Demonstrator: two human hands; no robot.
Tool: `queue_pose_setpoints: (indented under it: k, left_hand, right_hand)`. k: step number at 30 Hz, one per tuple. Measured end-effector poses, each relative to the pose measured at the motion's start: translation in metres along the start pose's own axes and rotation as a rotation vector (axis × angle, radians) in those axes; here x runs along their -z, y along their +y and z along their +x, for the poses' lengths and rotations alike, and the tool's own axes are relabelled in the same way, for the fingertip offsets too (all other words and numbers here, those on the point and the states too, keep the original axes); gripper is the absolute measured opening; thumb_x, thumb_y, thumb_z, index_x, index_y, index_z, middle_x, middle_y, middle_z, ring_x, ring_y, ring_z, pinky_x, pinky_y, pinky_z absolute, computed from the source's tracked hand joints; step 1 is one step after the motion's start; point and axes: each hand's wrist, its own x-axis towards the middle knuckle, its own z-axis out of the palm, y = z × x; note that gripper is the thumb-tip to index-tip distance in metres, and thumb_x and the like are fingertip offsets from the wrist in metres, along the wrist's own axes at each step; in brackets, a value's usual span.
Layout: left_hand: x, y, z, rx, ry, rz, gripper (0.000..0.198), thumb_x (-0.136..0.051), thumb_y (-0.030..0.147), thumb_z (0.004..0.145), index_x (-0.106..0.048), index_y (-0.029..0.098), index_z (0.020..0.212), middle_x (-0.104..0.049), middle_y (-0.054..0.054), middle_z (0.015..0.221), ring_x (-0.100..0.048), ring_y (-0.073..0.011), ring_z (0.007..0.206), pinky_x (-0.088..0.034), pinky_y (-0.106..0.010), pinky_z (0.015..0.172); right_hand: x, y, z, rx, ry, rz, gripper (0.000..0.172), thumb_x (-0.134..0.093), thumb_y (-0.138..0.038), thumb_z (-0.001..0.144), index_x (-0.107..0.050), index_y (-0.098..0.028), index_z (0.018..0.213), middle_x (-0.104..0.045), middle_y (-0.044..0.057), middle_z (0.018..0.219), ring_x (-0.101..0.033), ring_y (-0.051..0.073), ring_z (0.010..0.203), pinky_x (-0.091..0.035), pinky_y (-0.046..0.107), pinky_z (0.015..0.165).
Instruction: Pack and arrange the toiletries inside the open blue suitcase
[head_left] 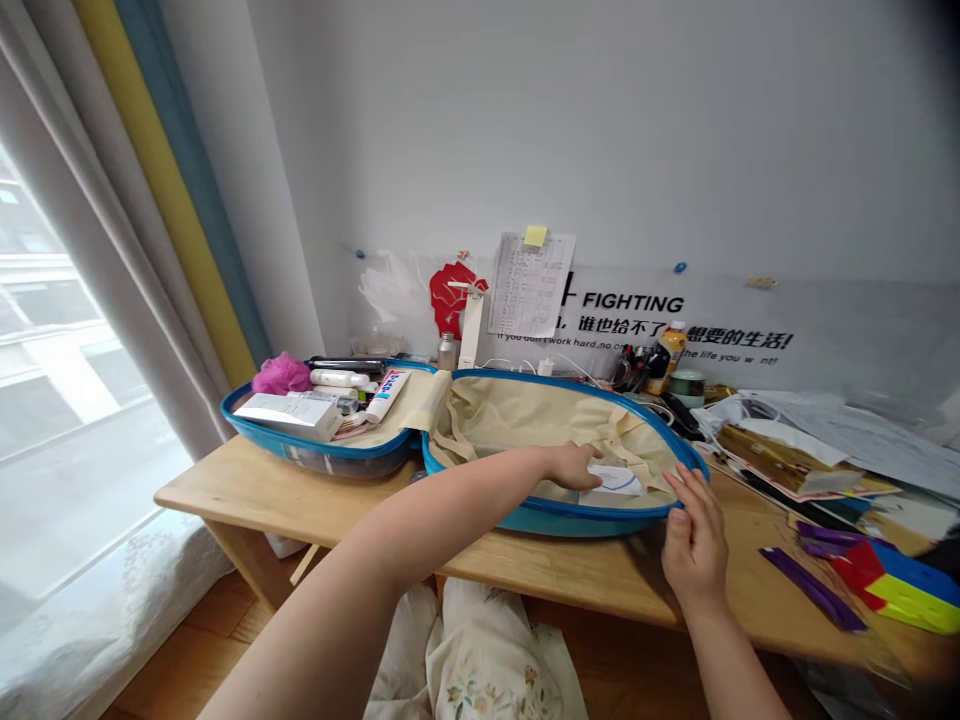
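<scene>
A long light wooden table [247, 490] spans the view, its free end toward nine o'clock by the curtained window. On it lies an oval blue hard-shell suitcase with beige cloth lining [540, 518], opened flat into two halves.

The half at nine o'clock is packed with toiletries (mostly tubes and bottles, too crowded to sort out). Among them are a white rectangular carton [289, 412] at its near edge, a white toothpaste tube with blue and red lettering [388, 393] at its three o'clock side, and a pink mesh bath puff [281, 374] at its twelve o'clock rim.

The half at three o'clock shows bare lining and loose beige straps. At four o'clock of the suitcase a spread of coloured paper strips, purple, red, blue and yellow [892, 585], lies on the tabletop.

The left hand [574, 465] reaches across from seven o'clock into the bare half. Its fingers are curled down on the nine o'clock corner of a small flat white packet with a thin blue line [615, 482]. I cannot tell whether they pinch it or only press it. The packet lies on the lining at the five o'clock part of that half, just inside the rim.

The right hand [694, 540] is loose and flat, holding nothing, its fingertips resting on the blue rim just at four o'clock of the packet.
</scene>
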Motion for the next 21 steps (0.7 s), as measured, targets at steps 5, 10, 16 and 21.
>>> queue_pose_setpoints:
  k: [5, 10, 16, 21]
  left_hand:
    - [0.008, -0.002, -0.006, 0.012, 0.057, 0.011, 0.06, -0.041, 0.041, 0.095, -0.031, 0.019, 0.15, -0.045, -0.011, 0.151, -0.05, -0.0197, 0.133, -0.04, -0.031, 0.109]
    - [0.043, -0.047, -0.033, 0.157, 0.263, 0.062, 0.052, -0.031, 0.027, 0.096, -0.038, 0.02, 0.147, -0.039, -0.009, 0.155, -0.045, -0.0183, 0.136, -0.033, -0.028, 0.113]
    - [0.096, -0.161, -0.156, 0.427, 0.353, 0.123, 0.065, -0.044, 0.017, 0.077, -0.046, 0.012, 0.142, -0.047, -0.015, 0.149, -0.047, -0.027, 0.135, -0.036, -0.036, 0.111]
    - [0.091, -0.25, -0.26, 0.727, 0.183, 0.265, 0.08, -0.059, 0.03, 0.065, -0.046, 0.021, 0.144, -0.049, -0.014, 0.148, -0.045, -0.037, 0.134, -0.038, -0.045, 0.108]
  right_hand:
    - [0.0, -0.001, 0.001, -0.009, -0.006, -0.014, 0.042, -0.036, -0.037, 0.098, -0.061, -0.018, 0.127, -0.058, 0.015, 0.135, -0.047, 0.031, 0.135, -0.037, 0.056, 0.11]
    - [0.001, -0.002, 0.002, -0.008, -0.004, -0.023, 0.043, -0.035, -0.036, 0.098, -0.06, -0.018, 0.128, -0.058, 0.015, 0.137, -0.047, 0.031, 0.135, -0.036, 0.055, 0.111]
    - [0.0, 0.0, 0.001, 0.003, -0.003, -0.014, 0.042, -0.035, -0.034, 0.099, -0.059, -0.018, 0.129, -0.057, 0.015, 0.137, -0.046, 0.03, 0.136, -0.036, 0.054, 0.111]
    - [-0.001, -0.001, 0.002, -0.006, 0.004, -0.004, 0.043, -0.035, -0.039, 0.099, -0.06, -0.02, 0.129, -0.058, 0.013, 0.137, -0.046, 0.031, 0.136, -0.035, 0.056, 0.113]
